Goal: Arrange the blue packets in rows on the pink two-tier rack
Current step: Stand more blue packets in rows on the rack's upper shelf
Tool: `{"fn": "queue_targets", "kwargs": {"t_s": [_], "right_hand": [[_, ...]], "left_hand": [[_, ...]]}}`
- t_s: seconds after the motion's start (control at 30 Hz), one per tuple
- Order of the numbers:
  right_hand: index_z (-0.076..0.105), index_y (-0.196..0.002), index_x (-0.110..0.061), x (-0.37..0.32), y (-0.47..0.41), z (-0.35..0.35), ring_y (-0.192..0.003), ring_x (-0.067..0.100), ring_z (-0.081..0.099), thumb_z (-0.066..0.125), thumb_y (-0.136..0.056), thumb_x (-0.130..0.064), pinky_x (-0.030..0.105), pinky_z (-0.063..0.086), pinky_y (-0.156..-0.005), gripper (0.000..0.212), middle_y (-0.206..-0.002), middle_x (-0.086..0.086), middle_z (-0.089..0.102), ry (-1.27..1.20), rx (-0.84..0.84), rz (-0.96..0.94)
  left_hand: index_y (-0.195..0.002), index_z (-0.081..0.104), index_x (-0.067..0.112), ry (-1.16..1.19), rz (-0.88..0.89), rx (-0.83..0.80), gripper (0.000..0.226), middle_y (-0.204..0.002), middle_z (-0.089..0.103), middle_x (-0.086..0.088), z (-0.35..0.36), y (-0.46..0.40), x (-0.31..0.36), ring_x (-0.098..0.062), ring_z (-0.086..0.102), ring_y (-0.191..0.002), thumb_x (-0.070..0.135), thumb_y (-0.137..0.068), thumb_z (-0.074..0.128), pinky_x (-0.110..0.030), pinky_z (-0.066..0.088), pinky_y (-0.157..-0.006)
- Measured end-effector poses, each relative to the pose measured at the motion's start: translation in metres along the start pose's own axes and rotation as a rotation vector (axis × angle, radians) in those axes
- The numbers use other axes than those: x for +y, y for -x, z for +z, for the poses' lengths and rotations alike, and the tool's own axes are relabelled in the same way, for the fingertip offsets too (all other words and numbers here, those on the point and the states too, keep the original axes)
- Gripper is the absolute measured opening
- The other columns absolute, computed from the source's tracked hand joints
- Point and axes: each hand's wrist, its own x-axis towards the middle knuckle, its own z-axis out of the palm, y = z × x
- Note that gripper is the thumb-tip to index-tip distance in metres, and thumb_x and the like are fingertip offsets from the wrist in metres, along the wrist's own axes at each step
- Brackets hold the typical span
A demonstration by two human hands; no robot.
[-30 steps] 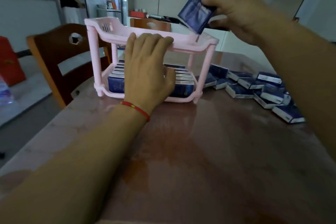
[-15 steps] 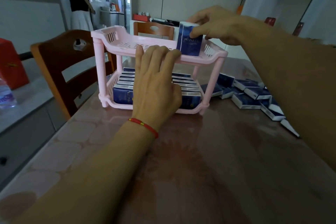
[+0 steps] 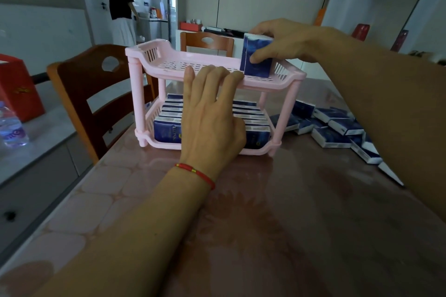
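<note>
Right hand (image 3: pixel 287 40) pinches a packet (image 3: pixel 257 60) upright on the rack (image 3: pixel 270 82); left hand (image 3: pixel 212 113), fingers straight, steadies it. Released crooked, the packet may topple.

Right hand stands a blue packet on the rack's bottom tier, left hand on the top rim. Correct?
Wrong tier. The head view shows the right hand standing the packet on the top tier of the rack, not the bottom. The left hand is on the top rim, as stated.
</note>
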Motion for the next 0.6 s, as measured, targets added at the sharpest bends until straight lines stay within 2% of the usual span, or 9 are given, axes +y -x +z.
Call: {"fn": "queue_targets", "kwargs": {"t_s": [0.27, 0.5, 0.6], "right_hand": [[0.063, -0.125, -0.017, 0.005, 0.002, -0.009, -0.11, 0.019, 0.064, 0.078, -0.084, -0.022, 0.035, 0.056, -0.09, 0.043, -0.12, 0.004, 0.066, -0.012, -0.088, -0.045], [0.062, -0.124, -0.017, 0.003, 0.0, -0.012, -0.113, 0.021, 0.062, 0.079, -0.081, -0.027, 0.043, 0.053, -0.098, 0.047, -0.118, 0.001, 0.066, 0.045, -0.091, -0.031], [0.062, -0.125, -0.018, 0.002, -0.001, -0.012, -0.113, 0.022, 0.062, 0.081, -0.073, -0.035, 0.044, 0.053, -0.099, 0.058, -0.121, 0.001, 0.066, 0.05, -0.107, -0.013]], "left_hand": [[-0.127, 0.059, 0.011, -0.004, -0.01, -0.021, 0.062, -0.128, 0.056, -0.011, 0.001, 0.0, 0.0, -0.032, 0.045, -0.132, 0.008, -0.065, 0.064, -0.055, 0.014, -0.123], [-0.127, 0.058, 0.011, -0.01, -0.01, -0.014, 0.062, -0.129, 0.056, -0.011, 0.002, 0.0, 0.0, -0.033, 0.045, -0.133, 0.009, -0.066, 0.065, -0.054, 0.013, -0.124], [-0.128, 0.058, 0.011, -0.013, -0.011, -0.015, 0.062, -0.129, 0.056, -0.012, 0.003, 0.0, 0.0, -0.033, 0.045, -0.133, 0.009, -0.066, 0.065, -0.054, 0.013, -0.123]]}}
